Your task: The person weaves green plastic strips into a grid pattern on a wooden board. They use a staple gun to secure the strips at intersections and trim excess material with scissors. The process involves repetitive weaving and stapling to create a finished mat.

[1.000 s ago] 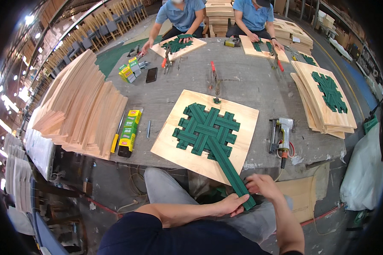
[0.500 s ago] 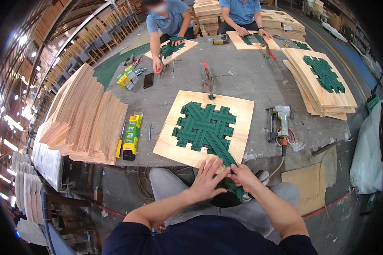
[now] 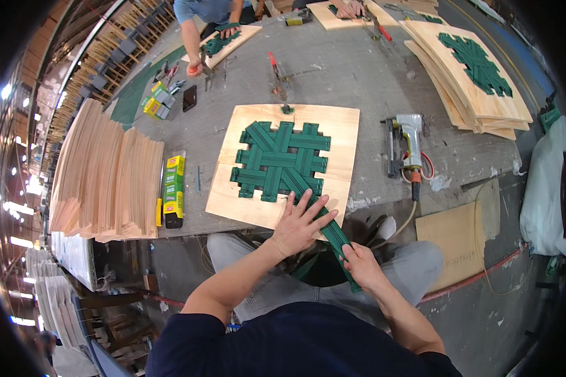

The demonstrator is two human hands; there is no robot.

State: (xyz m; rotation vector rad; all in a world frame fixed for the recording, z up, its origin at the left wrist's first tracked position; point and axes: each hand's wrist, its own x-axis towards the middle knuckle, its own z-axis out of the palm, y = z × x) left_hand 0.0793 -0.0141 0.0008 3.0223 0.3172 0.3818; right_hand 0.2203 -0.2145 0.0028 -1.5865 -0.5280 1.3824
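A pale square wooden board [image 3: 344,135] lies at the near edge of the table, with woven green webbing straps [image 3: 277,157] over its middle. One loose green strap [image 3: 335,235] runs from the weave diagonally off the board's near right corner toward my lap. My left hand [image 3: 299,223] is spread flat on the board's near edge, fingertips against the loose strap. Beyond the edge, my right hand [image 3: 362,266] grips that strap, thumb on top, and its end hangs below. The fingers under the strap are partly hidden.
To the right lies a pneumatic stapler [image 3: 410,141] with a hose. Wooden slats [image 3: 107,176] and a green-yellow box [image 3: 175,188] stand left. Finished-looking boards [image 3: 478,69] are piled at the far right. Co-workers' hands work on boards across the table; pliers [image 3: 277,69] lie midway.
My left hand has come down from above the strap onto the board's near edge. My right hand has drawn the loose strap straighter over the edge. The whole view has tilted downward.
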